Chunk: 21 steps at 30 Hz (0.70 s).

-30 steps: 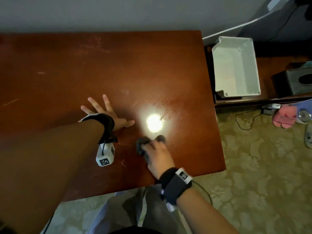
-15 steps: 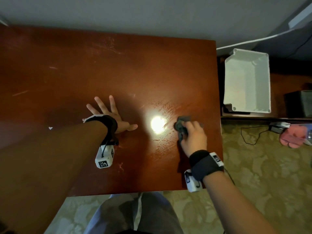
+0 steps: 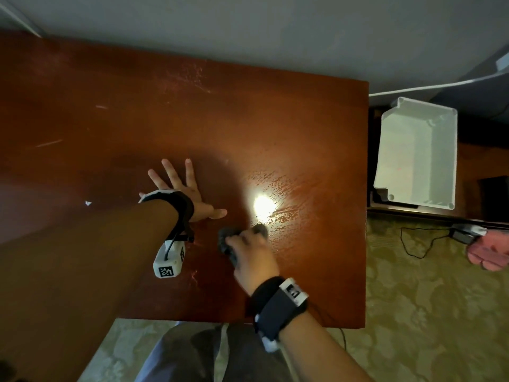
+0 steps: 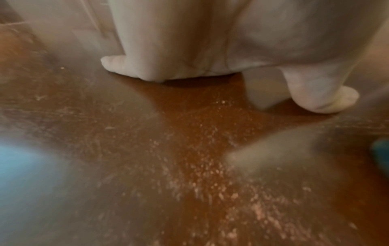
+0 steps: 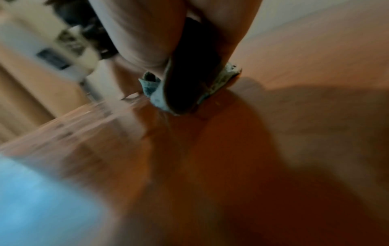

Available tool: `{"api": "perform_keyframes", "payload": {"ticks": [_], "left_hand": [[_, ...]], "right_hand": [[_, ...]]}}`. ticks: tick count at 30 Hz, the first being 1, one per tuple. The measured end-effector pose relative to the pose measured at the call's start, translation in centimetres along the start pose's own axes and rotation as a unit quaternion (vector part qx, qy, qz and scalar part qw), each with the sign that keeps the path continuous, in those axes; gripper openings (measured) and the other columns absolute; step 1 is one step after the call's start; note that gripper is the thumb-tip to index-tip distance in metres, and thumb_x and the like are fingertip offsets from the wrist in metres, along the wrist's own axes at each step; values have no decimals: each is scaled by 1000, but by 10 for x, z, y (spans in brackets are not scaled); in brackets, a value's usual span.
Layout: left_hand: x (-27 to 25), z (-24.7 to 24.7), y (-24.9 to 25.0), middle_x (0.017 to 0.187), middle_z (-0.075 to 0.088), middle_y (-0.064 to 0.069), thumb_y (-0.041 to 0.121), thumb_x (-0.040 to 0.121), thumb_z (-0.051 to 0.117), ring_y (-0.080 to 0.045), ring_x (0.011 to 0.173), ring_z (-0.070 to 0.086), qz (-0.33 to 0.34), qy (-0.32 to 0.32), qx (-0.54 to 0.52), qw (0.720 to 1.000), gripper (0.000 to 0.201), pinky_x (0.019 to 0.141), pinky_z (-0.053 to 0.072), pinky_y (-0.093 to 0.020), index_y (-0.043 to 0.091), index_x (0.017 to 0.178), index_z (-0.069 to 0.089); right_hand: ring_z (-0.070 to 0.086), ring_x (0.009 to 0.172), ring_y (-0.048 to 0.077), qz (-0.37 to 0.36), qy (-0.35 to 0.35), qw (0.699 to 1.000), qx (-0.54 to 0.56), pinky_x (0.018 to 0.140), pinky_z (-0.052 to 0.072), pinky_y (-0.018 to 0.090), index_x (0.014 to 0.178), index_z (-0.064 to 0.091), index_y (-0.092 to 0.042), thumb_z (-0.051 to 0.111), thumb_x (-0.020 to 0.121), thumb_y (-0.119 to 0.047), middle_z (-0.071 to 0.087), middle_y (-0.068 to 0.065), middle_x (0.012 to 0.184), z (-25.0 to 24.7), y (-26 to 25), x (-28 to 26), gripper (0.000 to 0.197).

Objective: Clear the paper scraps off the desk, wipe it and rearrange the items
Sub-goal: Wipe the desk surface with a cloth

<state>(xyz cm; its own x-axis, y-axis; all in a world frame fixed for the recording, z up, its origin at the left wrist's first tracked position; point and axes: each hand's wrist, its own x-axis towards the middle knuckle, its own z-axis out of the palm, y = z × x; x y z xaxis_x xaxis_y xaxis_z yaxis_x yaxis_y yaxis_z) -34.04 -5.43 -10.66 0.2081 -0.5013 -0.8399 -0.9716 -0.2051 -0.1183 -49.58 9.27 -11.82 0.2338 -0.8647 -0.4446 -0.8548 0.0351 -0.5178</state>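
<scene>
Rt hand (image 3: 249, 257) w/ cloth (image 3: 226, 237) swung back left from bench (image 3: 115, 100) right edge to lower centre. Fingers (image 3: 246, 239) curled, gripping cloth. Lt hand (image 3: 183, 193) flat, spread. Wipe: overlap passes, steady pressure. Cloth dark, bunched. One white scrap (image 3: 88, 203) left-centre, uncleared.
</scene>
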Motion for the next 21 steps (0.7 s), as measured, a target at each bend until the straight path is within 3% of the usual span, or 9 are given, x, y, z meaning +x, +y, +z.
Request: {"api": "perform_keyframes", "payload": {"ticks": [4, 8, 13, 18, 21], "left_hand": [[0, 2, 0, 138, -55, -19, 92, 54, 59, -54, 134, -36, 1, 5, -9, 1000, 148, 111, 9, -73, 30, 134, -49], [5, 3, -1, 136, -57, -19, 93, 53, 57, -54, 133, -37, 1, 3, -5, 1000, 148, 110, 10, -74, 29, 132, -50], [6, 5, -2, 138, -56, -19, 92, 53, 59, -53, 133, -37, 4, 8, -13, 1000, 148, 108, 9, -76, 30, 136, -47], [0, -1, -6, 139, -55, -17, 90, 55, 61, -51, 135, -36, 12, -12, -20, 1000, 146, 105, 4, -78, 31, 135, -47], [-3, -4, -7, 138, -56, -18, 86, 62, 61, -52, 134, -37, 24, -12, -23, 999, 142, 106, 3, -79, 31, 135, -48]], "right_hand": [[53, 112, 26, 125, 115, 985, 3, 96, 45, 33, 120, 61, -24, 64, 81, -5, 55, 3, 123, -56, 68, 19, 44], [55, 107, 33, 186, 193, 963, 10, 93, 48, 39, 114, 62, -17, 65, 79, -2, 57, 9, 115, -103, 103, 50, 38], [55, 108, 30, 163, 170, 972, -13, 94, 50, 42, 116, 60, -18, 64, 83, -6, 56, 7, 117, -85, 70, 64, 36], [50, 118, 22, 102, 113, 988, -14, 106, 41, 35, 121, 60, -22, 65, 86, -14, 53, -1, 128, -27, 10, 41, 36], [49, 115, 24, 94, 79, 992, -23, 102, 44, 36, 122, 59, -22, 67, 83, -16, 54, 1, 125, 3, -22, 28, 40]]}}
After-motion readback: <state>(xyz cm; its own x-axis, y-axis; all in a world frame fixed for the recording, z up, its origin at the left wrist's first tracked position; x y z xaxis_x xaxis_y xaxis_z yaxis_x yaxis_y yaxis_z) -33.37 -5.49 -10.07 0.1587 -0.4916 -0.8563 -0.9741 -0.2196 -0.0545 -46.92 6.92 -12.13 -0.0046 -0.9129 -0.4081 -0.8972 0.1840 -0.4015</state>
